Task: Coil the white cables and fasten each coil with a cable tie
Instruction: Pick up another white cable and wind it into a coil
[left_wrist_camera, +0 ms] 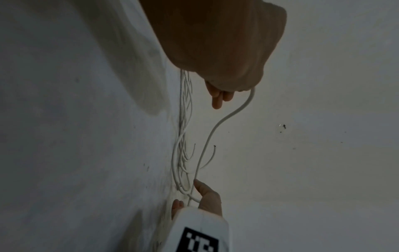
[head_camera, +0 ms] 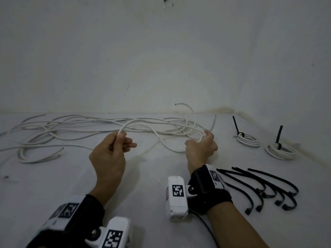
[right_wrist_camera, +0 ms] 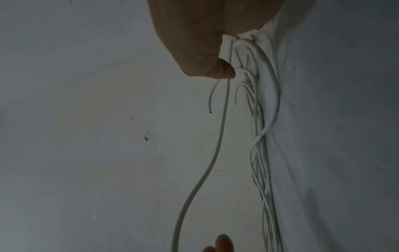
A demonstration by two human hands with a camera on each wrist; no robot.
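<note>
The cable (head_camera: pixel 143 125) is white and thin, and it runs from one hand to the other in a loose, sagging bend above the white sheet (head_camera: pixel 152 194). Behind the fingers lies a pile (head_camera: pixel 53 129) of more loose white cables; they cross too much to count. Two coils (head_camera: pixel 248 140) are done, each tied with a black tie that sticks up, and they sit off to the right of the right fingers. Six or so spare black ties (head_camera: pixel 268 187) lie in a fan beside the right wrist; they overlap, so the count is not sure.

The left hand (head_camera: pixel 109 154) pinches the cable between thumb and first finger, up at the fingertips. Its other fingers stick out a little, half curled, and touch nothing. In the left wrist view the cable leaves that hand (left_wrist_camera: pixel 215 51) and bends down toward the other hand's fingers (left_wrist_camera: pixel 207 192).

The right hand (head_camera: pixel 201 147) is curled round the cable near its end. The short cut end (head_camera: pixel 213 122) pokes up past the fingers. In the right wrist view the thumb (right_wrist_camera: pixel 215 68) presses by the cable (right_wrist_camera: pixel 220 136), which hangs long and smooth, with the pile just beside it.

The held cable is plain white and smooth, and it shows a dark tip at the cut end.
</note>
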